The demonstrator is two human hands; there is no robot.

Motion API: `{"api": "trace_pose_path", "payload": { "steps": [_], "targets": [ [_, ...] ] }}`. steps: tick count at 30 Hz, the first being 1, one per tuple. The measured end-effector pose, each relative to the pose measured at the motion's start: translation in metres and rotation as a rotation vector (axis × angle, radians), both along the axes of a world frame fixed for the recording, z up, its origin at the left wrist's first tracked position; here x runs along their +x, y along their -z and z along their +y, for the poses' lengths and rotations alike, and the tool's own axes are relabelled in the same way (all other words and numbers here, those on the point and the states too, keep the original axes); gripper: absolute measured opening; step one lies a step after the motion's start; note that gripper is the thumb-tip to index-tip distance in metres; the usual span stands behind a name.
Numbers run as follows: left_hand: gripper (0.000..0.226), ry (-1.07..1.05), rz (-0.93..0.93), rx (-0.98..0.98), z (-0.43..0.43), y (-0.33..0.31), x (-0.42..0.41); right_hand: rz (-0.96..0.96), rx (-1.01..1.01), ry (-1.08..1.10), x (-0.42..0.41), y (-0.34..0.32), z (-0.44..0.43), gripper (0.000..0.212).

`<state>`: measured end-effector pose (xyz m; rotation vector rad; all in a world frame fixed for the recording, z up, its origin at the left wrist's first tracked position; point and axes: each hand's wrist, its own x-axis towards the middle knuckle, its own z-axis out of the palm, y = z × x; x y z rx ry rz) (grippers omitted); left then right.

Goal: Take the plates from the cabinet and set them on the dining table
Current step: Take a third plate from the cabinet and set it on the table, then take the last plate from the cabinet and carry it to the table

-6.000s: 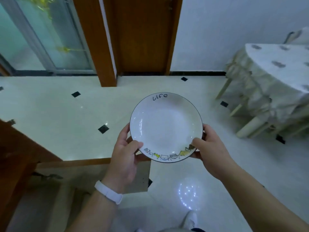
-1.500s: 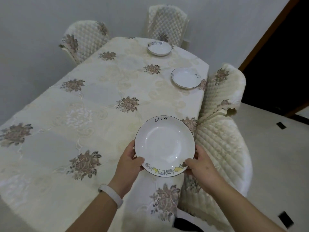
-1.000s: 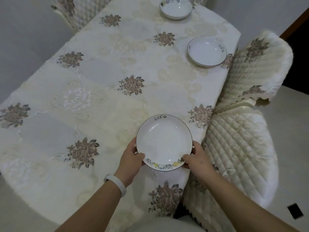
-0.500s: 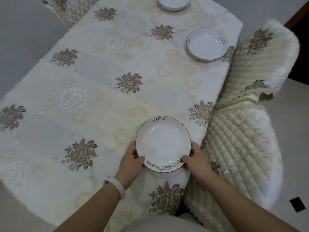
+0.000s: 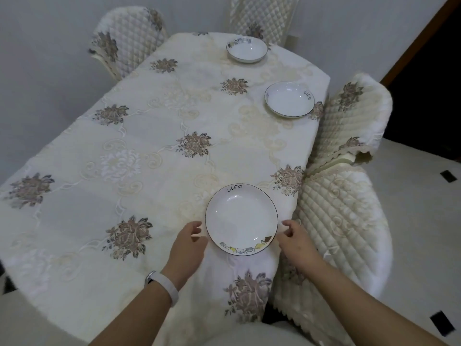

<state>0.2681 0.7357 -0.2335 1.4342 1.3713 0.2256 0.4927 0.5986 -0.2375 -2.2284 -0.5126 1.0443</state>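
A white plate point(image 5: 241, 218) with "Life" lettering and small cartoon cats on its rim lies flat on the dining table point(image 5: 139, 156) near the front right edge. My left hand point(image 5: 187, 242) hovers just left of the plate, fingers loosely curled, holding nothing. My right hand point(image 5: 294, 239) is just right of it, also off the rim and empty. A second matching plate point(image 5: 289, 99) sits farther along the right edge, and a third plate point(image 5: 247, 49) sits at the far end.
The table wears a cream cloth with embroidered flowers. Quilted covered chairs stand around it: two at the right point(image 5: 341, 221), point(image 5: 354, 116), one at the far end point(image 5: 264, 13), one at the far left point(image 5: 124, 38). A dark doorway point(image 5: 429, 78) opens at the right.
The plate was carried from the doorway area to the table, lowered onto the cloth, and both hands have let go and drawn slightly back from its rim.
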Motion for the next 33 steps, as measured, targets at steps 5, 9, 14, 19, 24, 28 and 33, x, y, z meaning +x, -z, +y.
{"api": "trace_pose_path", "payload": {
  "steps": [5,9,14,19,24,28,33],
  "targets": [
    [0.044,0.283,0.073,0.413,-0.016,-0.028,-0.029,-0.254,0.031,-0.157,-0.01,-0.045,-0.016,0.044],
    [0.048,0.432,0.194,0.758,-0.031,-0.05,-0.049,-0.476,0.09,-0.322,-0.026,-0.072,-0.03,0.045],
    [0.05,0.514,0.315,0.93,-0.048,-0.063,-0.061,-0.789,0.176,-0.609,-0.047,-0.093,-0.042,0.044],
    [0.047,0.503,0.394,1.002,-0.075,-0.075,-0.067,-0.924,0.235,-0.758,-0.057,-0.102,-0.046,0.049],
    [0.048,0.417,0.527,0.977,-0.113,-0.091,-0.071,-1.017,0.337,-0.89,-0.057,-0.108,-0.044,0.046],
    [0.048,0.265,0.681,0.927,-0.151,-0.107,-0.065,-0.989,0.417,-1.023,-0.048,-0.111,-0.043,0.043],
    [0.049,0.121,0.829,0.885,-0.208,-0.124,-0.053,-0.931,0.557,-1.185,-0.04,-0.114,-0.052,0.045]
  ]
}}
